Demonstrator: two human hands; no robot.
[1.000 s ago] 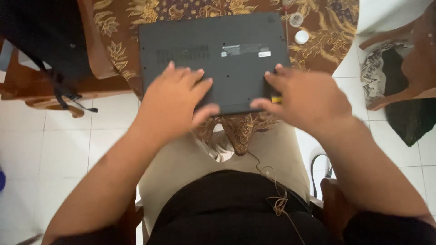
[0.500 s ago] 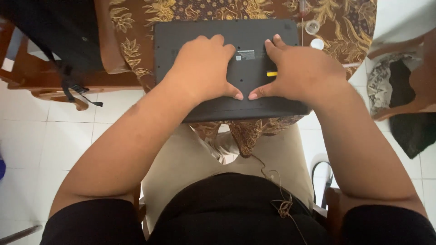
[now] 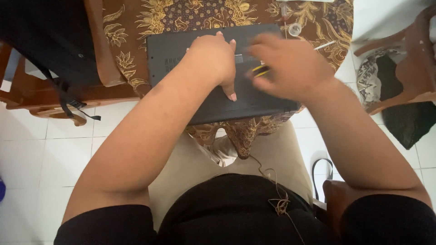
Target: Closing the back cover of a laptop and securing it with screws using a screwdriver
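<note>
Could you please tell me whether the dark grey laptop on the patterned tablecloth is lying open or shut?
Shut, lying underside up: the dark grey laptop shows its flat base with vent slots, no screen or keyboard.

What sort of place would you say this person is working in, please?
Most likely a room in a home, not a workshop: a table under a brown floral cloth, wooden chairs on a white tiled floor, and an upturned dark laptop under the left hand and right hand.

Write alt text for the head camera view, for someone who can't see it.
Seen from above, a seated person's left hand presses on an upturned dark laptop, while the blurred right hand holds a yellow-handled tool over it. The laptop lies on a brown patterned tablecloth, above a white tiled floor.
</note>
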